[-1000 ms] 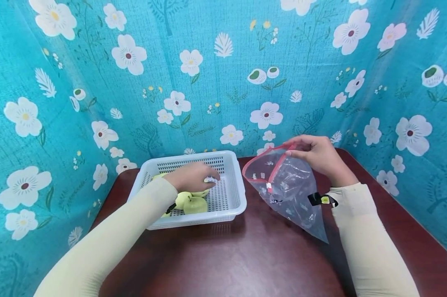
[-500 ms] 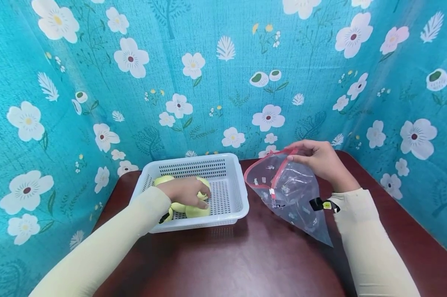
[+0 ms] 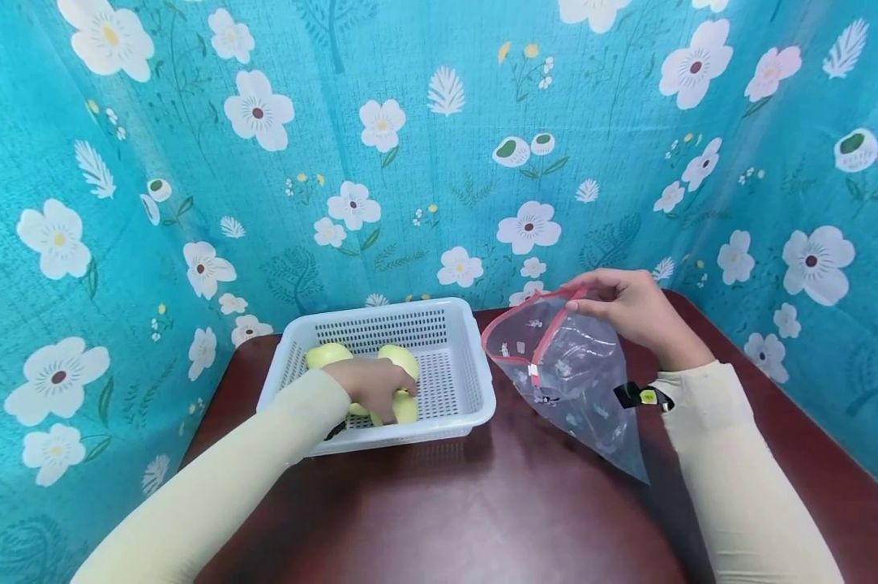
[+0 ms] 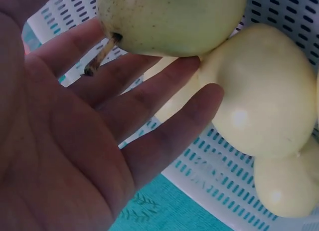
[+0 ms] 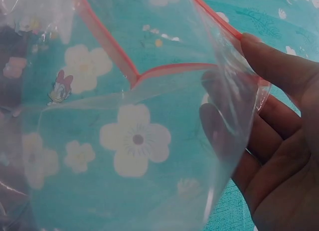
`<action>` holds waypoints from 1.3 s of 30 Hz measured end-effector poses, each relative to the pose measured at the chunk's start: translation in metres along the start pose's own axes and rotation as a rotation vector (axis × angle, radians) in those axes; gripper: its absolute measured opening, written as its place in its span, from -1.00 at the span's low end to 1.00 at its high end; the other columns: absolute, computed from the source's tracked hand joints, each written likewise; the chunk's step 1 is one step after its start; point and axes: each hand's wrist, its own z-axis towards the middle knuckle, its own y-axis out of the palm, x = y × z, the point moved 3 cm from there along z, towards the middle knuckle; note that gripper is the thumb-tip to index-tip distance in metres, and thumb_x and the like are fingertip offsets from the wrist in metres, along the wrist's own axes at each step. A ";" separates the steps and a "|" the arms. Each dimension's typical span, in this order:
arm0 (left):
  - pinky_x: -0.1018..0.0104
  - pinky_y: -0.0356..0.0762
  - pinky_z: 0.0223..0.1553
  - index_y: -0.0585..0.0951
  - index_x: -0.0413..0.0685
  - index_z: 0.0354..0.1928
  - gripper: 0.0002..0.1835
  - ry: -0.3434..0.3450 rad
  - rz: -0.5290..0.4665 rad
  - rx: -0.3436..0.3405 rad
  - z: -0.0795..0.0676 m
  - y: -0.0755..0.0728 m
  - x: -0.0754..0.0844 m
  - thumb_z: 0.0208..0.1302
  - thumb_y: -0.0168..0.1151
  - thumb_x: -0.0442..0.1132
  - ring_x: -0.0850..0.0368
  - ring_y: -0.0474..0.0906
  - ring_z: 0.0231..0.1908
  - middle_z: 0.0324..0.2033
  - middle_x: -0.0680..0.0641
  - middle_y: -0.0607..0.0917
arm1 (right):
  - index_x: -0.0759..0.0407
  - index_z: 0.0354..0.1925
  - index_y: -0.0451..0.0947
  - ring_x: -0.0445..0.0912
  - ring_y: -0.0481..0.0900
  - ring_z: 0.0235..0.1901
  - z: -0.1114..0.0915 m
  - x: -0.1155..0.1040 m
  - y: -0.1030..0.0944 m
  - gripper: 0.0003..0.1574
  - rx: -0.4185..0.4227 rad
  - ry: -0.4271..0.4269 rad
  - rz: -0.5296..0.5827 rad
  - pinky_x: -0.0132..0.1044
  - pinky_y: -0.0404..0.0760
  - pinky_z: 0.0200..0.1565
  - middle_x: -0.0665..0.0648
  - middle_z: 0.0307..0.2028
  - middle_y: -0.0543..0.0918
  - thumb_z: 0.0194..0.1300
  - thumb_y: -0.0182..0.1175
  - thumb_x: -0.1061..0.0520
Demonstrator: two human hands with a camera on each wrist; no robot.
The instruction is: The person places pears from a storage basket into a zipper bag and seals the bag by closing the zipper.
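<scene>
My left hand (image 3: 376, 385) reaches down into a pale blue perforated basket (image 3: 482, 397), its thumb and fingers around a yellow-green pear (image 3: 406, 409). In the left wrist view that pear (image 4: 172, 21), speckled and stemmed, covers part of the fingers (image 4: 172, 136); the ring and little fingers stretch past under it. More pears (image 3: 329, 354) lie beside and behind the hand. On the right, my right hand (image 3: 628, 312) pinches the red-edged mouth of a clear plastic zipper bag (image 3: 584, 381). The bag hangs with its mouth agape toward the basket, its cartoon prints showing.
Both the basket and the bag are at the back of a dark red-brown table (image 3: 468, 511). A turquoise flowered cloth (image 3: 424, 162) hangs close behind the table and along both sides. A small white zipper slider (image 3: 533, 371) sits on the bag's red edge.
My left hand comes down from above the basket onto the front pear, and its thumb now lies over it. The right hand keeps the bag in nearly the same place.
</scene>
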 end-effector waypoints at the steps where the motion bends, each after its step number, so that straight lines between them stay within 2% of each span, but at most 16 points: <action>1: 0.24 0.45 -0.23 0.58 0.25 0.21 -0.32 0.002 0.011 -0.006 0.001 0.000 0.001 -0.09 0.44 -0.19 0.16 0.45 -0.23 -0.02 0.11 0.62 | 0.04 -0.01 0.69 -0.01 0.62 -0.29 0.000 -0.001 0.001 -0.57 0.005 0.004 -0.002 -0.27 0.65 -0.37 0.12 -0.23 0.71 0.15 0.43 -0.03; 5: 0.26 0.39 -0.39 0.54 0.31 0.25 -0.26 -0.006 0.033 -0.041 0.003 -0.001 0.005 -0.09 0.39 -0.29 0.13 0.43 -0.24 0.05 0.10 0.58 | 0.04 -0.02 0.69 -0.02 0.62 -0.28 -0.001 -0.004 0.005 -0.59 0.010 0.009 -0.017 -0.31 0.64 -0.36 0.11 -0.22 0.71 0.15 0.43 -0.02; 9: 0.25 0.37 -0.38 0.52 0.39 0.26 -0.27 -0.039 0.062 -0.060 0.001 -0.001 0.004 -0.05 0.40 -0.26 0.13 0.43 -0.21 0.10 0.15 0.55 | 0.04 -0.03 0.70 -0.04 0.62 -0.28 -0.002 -0.008 0.011 -0.60 0.014 0.000 -0.036 -0.32 0.63 -0.36 0.09 -0.23 0.72 0.15 0.43 0.00; 16: 0.21 0.39 -0.40 0.53 0.45 0.24 -0.27 -0.074 0.078 -0.058 0.005 -0.002 0.005 -0.05 0.44 -0.24 0.11 0.43 -0.22 0.07 0.18 0.56 | 0.04 -0.01 0.69 -0.02 0.58 -0.28 0.006 -0.009 0.009 -0.57 -0.024 -0.003 -0.039 -0.29 0.63 -0.37 0.10 -0.23 0.71 0.16 0.42 -0.05; 22: 0.24 0.41 -0.45 0.54 0.43 0.23 -0.25 -0.018 0.048 -0.061 0.007 -0.002 0.002 -0.07 0.49 -0.28 0.15 0.43 -0.23 0.08 0.13 0.56 | 0.01 -0.02 0.70 -0.03 0.58 -0.35 0.004 -0.007 0.007 -0.59 -0.035 0.001 -0.035 -0.18 0.63 -0.40 0.06 -0.28 0.71 0.16 0.42 -0.04; 29: 0.24 0.44 -0.21 0.50 0.27 0.21 -0.25 0.061 0.017 -0.004 0.006 -0.014 0.002 -0.12 0.55 -0.21 0.18 0.43 -0.17 -0.02 0.11 0.58 | -0.02 -0.03 0.70 -0.07 0.62 -0.37 0.003 -0.003 0.001 -0.62 -0.038 -0.046 -0.016 -0.21 0.64 -0.39 0.04 -0.26 0.72 0.17 0.41 -0.02; 34: 0.23 0.45 -0.19 0.53 0.29 0.14 -0.30 0.068 -0.039 0.027 0.006 -0.023 0.001 -0.15 0.57 -0.13 0.17 0.43 -0.16 -0.07 0.16 0.56 | 0.00 -0.02 0.70 -0.01 0.64 -0.36 0.003 0.002 -0.004 -0.60 -0.032 -0.041 -0.002 -0.19 0.65 -0.39 0.06 -0.26 0.72 0.16 0.42 -0.04; 39: 0.24 0.45 -0.12 0.56 0.24 0.15 -0.30 0.095 -0.111 0.052 0.004 -0.028 0.006 -0.15 0.58 -0.18 0.18 0.45 -0.15 -0.11 0.19 0.58 | 0.02 -0.02 0.70 0.01 0.66 -0.35 0.005 0.008 -0.005 -0.59 -0.045 -0.057 0.014 -0.18 0.66 -0.37 0.06 -0.27 0.72 0.15 0.43 -0.03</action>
